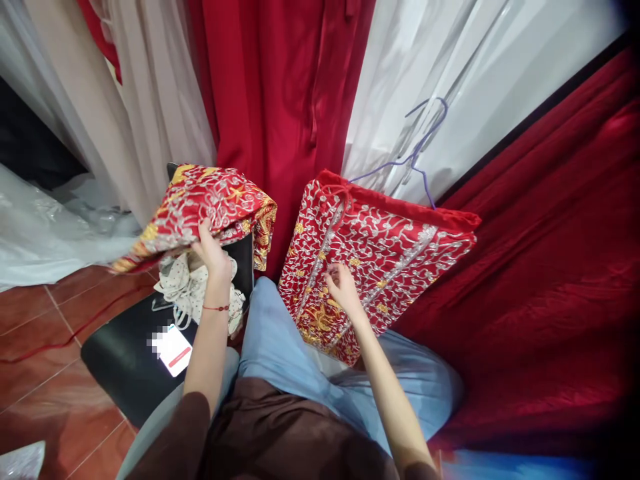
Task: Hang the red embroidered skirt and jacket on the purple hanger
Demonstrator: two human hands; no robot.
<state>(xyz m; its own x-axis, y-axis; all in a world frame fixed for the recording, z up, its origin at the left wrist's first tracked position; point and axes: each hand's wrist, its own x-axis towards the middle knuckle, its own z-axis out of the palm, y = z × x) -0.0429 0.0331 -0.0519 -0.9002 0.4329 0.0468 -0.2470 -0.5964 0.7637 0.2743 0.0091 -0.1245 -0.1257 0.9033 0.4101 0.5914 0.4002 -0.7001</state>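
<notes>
My left hand (213, 257) grips the lower edge of a folded red garment (220, 197) with gold and silver embroidery, at the left over a black chair. My right hand (343, 287) is closed, fingertips curled together, just over a red embroidered skirt (373, 250) that leans across my lap. Whether the right fingers hold anything is too small to tell. The skirt has a plain red waistband and hangs from a purple wire hanger (417, 157). Under the left hand lies a cream dotted cloth bundle (187, 287) with white cords, partly hidden by my wrist.
A lit phone (173, 350) lies on the black chair seat (120, 353) at my left. Red curtain-like fabric (270, 87), white garments (395, 60) and beige cloth (145, 100) hang in front. Dark red cloth (540, 267) covers the right side. Tiled floor (30, 307) shows at left.
</notes>
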